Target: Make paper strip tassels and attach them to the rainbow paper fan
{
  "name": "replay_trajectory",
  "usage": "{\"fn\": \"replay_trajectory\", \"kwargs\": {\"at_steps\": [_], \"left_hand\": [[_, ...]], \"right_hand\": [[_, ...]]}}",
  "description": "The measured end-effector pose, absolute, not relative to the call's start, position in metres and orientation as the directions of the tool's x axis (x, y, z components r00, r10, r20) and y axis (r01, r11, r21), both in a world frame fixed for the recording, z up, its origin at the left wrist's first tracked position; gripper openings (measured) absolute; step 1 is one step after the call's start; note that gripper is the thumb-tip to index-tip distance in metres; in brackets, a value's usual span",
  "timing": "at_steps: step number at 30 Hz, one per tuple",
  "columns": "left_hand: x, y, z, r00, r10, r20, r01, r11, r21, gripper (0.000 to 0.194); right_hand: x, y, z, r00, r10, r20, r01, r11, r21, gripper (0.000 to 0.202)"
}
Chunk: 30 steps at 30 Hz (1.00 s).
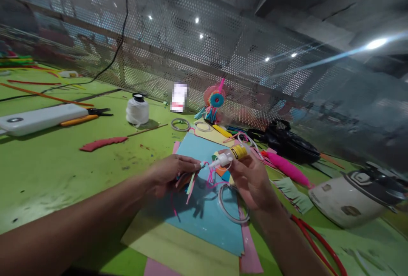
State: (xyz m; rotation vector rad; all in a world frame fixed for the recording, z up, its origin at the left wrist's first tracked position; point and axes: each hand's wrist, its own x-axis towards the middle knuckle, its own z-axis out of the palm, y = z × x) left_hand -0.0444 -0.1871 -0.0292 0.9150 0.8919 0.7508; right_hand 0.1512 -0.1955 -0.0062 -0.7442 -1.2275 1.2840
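My left hand point(174, 174) pinches a small bunch of coloured paper strips point(191, 187) that hangs down over a blue sheet point(204, 208). In my right hand point(251, 178) is a small glue bottle point(234, 154) with a yellow label, tilted so its white nozzle points left at the top of the strips. Pink string point(210, 178) loops just below the nozzle. A pale ring point(221, 208) lies on the blue sheet beside my right wrist. Yellow and pink sheets stick out from under the blue one.
Behind are a thread spool point(137, 112), more rings point(180, 125) and a colourful paper ornament point(216, 100). Pliers point(79, 119) and a white device point(41, 118) lie left. To the right are a pink roll point(288, 169), red-handled scissors point(318, 240) and a cream container point(347, 199).
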Motion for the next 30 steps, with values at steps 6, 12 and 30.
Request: {"fn": "replay_trajectory", "kwargs": {"at_steps": [6, 12, 30], "left_hand": [[-0.041, -0.190, -0.026, 0.415, 0.839, -0.352, -0.165, 0.450, 0.878, 0.023], [-0.040, -0.192, -0.024, 0.381, 0.829, -0.409, -0.190, 0.503, 0.843, 0.016], [-0.036, -0.200, -0.020, 0.416, 0.811, -0.412, -0.279, 0.545, 0.791, 0.011]], "right_hand": [[0.151, -0.200, -0.008, -0.151, 0.950, 0.273, -0.248, 0.231, -0.941, 0.024], [0.152, -0.200, -0.015, -0.140, 0.924, 0.357, -0.147, 0.337, -0.930, 0.025], [0.142, -0.209, -0.003, -0.078, 0.904, 0.420, 0.076, 0.425, -0.902, 0.029]]}}
